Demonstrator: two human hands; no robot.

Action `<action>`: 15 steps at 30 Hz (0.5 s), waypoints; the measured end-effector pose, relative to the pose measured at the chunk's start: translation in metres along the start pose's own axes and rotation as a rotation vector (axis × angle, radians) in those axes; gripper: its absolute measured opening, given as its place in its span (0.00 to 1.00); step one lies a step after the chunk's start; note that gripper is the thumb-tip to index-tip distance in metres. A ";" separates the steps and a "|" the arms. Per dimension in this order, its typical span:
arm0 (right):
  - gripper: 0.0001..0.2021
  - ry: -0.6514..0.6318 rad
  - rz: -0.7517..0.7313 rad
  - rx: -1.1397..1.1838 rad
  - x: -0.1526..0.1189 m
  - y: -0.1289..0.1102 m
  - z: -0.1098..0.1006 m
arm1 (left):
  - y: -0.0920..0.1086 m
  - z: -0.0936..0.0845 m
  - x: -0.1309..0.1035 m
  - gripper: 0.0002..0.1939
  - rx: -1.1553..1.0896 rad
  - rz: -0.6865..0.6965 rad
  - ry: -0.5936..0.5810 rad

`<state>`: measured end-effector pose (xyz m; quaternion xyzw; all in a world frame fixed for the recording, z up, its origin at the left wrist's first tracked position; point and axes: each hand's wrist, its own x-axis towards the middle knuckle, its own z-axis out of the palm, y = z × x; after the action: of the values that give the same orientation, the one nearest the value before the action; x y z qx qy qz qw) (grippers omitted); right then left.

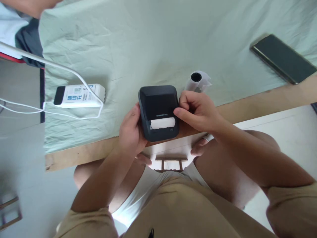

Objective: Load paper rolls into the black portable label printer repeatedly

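A small black label printer (pixel 159 102), with a strip of white paper (pixel 162 123) showing at its slot, is held at the table's near edge. My left hand (pixel 131 130) grips its left side, the thumb along the edge. At the right side, my right hand (pixel 196 110) has its fingers curled and its thumb against the printer's edge. Just behind my right hand a roll of clear or white film (pixel 198 81) with a dark core stands on the green cloth.
On the green cloth (pixel 119 43), a white power bank (pixel 83 96) with white cables lies at the left and a dark phone (pixel 283 59) at the right. Another person's arm (pixel 32 6) shows at the top left. A wooden edge (pixel 81 153) borders the table.
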<state>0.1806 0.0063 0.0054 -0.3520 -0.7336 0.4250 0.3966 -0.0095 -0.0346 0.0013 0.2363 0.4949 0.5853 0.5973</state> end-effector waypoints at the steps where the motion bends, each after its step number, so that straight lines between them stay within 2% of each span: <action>1: 0.21 -0.018 0.002 0.009 0.000 -0.001 -0.001 | 0.000 -0.001 0.000 0.14 -0.008 0.011 -0.001; 5: 0.23 -0.080 -0.007 0.004 0.001 -0.004 -0.007 | 0.001 -0.003 0.001 0.15 -0.012 0.021 -0.014; 9: 0.21 -0.050 -0.081 -0.037 0.004 -0.009 -0.016 | 0.000 -0.002 0.001 0.13 -0.015 0.029 -0.012; 12: 0.15 0.079 -0.109 0.000 0.006 -0.015 -0.017 | -0.002 -0.003 0.001 0.14 -0.049 -0.002 -0.044; 15: 0.12 0.320 -0.130 0.026 0.009 -0.023 -0.011 | -0.004 -0.003 0.001 0.13 -0.078 0.003 -0.040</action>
<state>0.1826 0.0085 0.0323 -0.3619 -0.6768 0.3465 0.5394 -0.0107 -0.0349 -0.0034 0.2253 0.4590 0.6003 0.6149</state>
